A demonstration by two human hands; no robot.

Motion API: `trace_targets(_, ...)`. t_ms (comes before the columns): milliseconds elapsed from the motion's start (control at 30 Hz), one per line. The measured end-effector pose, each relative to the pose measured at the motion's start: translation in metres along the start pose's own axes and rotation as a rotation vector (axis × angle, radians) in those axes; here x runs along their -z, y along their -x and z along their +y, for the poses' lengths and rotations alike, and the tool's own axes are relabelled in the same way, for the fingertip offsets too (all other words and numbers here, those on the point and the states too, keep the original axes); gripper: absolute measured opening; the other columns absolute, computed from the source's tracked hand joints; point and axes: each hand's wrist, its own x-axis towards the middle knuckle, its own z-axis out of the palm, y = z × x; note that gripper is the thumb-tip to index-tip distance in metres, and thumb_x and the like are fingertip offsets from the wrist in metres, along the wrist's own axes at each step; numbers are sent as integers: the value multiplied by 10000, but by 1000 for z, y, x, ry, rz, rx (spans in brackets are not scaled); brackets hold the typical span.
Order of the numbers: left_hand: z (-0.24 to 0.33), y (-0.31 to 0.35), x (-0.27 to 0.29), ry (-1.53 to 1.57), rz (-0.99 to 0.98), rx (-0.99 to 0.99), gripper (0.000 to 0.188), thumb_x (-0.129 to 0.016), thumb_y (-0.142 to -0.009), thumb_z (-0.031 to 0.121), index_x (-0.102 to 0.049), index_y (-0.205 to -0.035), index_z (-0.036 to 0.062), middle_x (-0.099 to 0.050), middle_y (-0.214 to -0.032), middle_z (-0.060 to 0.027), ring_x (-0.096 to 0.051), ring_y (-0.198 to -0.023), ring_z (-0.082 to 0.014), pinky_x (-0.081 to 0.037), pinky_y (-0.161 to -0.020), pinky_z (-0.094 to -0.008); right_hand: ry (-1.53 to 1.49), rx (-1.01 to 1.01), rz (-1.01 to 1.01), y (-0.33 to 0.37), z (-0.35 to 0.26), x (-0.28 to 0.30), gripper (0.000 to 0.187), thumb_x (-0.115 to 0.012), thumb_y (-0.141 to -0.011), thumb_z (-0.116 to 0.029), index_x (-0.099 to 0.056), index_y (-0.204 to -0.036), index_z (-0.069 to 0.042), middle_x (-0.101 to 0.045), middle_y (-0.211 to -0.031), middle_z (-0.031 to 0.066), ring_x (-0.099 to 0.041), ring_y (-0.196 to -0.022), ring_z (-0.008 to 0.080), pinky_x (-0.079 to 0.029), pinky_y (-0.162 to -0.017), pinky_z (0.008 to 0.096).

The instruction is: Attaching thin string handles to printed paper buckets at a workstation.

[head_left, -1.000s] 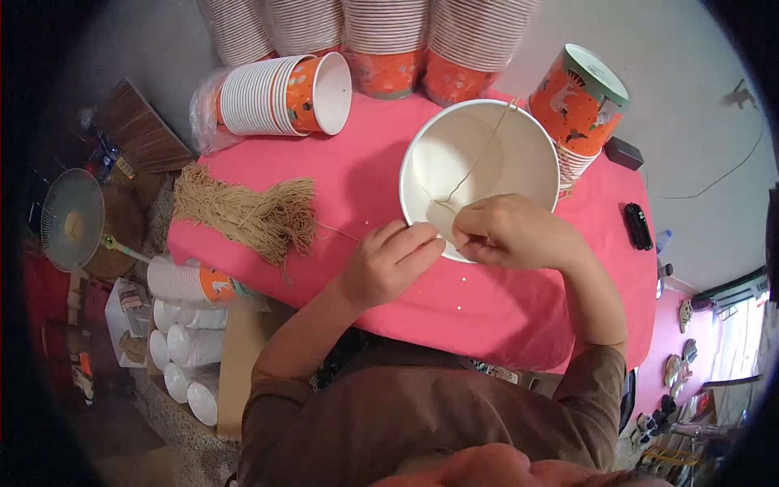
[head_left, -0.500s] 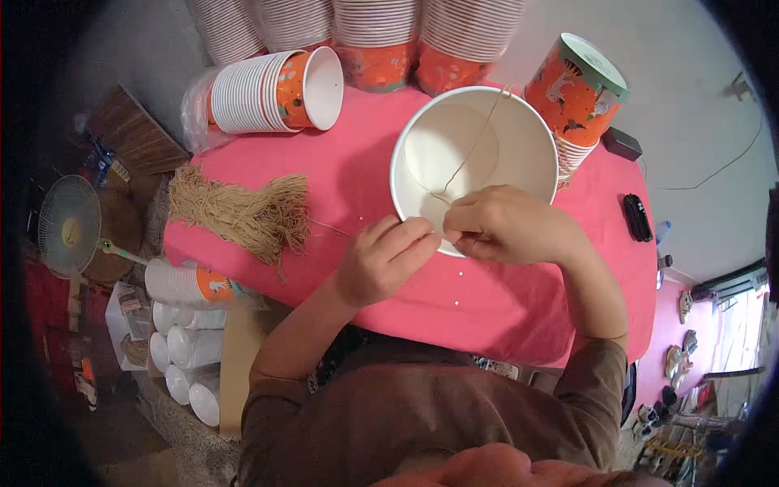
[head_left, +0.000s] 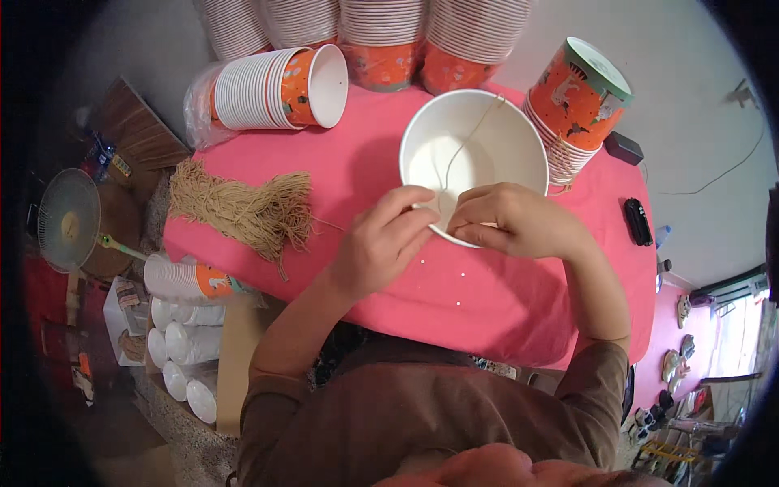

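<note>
On the pink-clothed worktop (head_left: 503, 284), a white paper bucket (head_left: 475, 158) stood upright, mouth up, just before the person. Both hands pinched at its near rim: the left hand (head_left: 381, 247) and right hand (head_left: 511, 219) each closed on a thin tan string (head_left: 466, 142) that ran across the inside to the far rim. The stringing looked partly done; the near end seemed unfastened.

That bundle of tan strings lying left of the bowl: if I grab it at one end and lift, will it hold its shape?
Probably not. The bundle of tan strings lies slumped on the pink cloth with loose, frayed ends, so it looks floppy and would likely droop. It seems light for its bulk. Stray strands stick out at its right, so a few may slip free or snag.
</note>
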Motion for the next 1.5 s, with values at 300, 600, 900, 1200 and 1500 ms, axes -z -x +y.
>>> trace_targets(300, -21, -9, -18, 98, 149, 137, 231, -665, -778, -45, -623, -996, 17, -564, -1110, -132, -633, -892, -262, -540, -751, -325, -139, -294, 127, -7, -1, -1, 186, -682, -790, -32, -639, -956, 40, -635, -844, 91, -613, -774, 163, -490, -685, 289)
trace_targets(600, -29, 5, -43, 206, 332, 233, 189, -700, -759, -15, -593, -912, 14, -586, -873, -93, -621, -752, -209, -507, -627, -306, -139, -463, 237, -25, -5, -12, 169, -618, -881, -75, -640, -1000, 44, -658, -854, 86, -616, -784, 119, -503, -673, 264)
trace_targets(900, -62, 28, -29, 1033, 465, 865, 40, -575, -912, 68, -574, -923, 30, -638, -926, -79, -622, -741, -135, -529, -638, -288, 202, -490, 140, -30, 1, 14, 247, -606, -914, -191, -636, -1046, 15, -639, -813, 122, -593, -717, 167, -460, -648, 309)
trace_targets(1200, -64, 43, 2, 1419, 491, 870, 95, -583, -945, 194, -556, -995, 117, -566, -760, -8, -406, -558, -50, -301, -485, -194, 407, -244, 241, -26, -17, 20, 114, -655, -793, -41, -634, -903, -19, -627, -760, 108, -621, -683, 244, -476, -613, 349)
trace_targets(1500, -56, 24, -6, 1272, 404, 876, 104, -573, -947, 137, -572, -988, 41, -591, -769, -24, -420, -568, -31, -330, -495, -174, 560, 110, 125, -79, -18, 10, 80, -660, -775, -45, -632, -848, -32, -640, -788, 100, -623, -704, 298, -486, -618, 377)
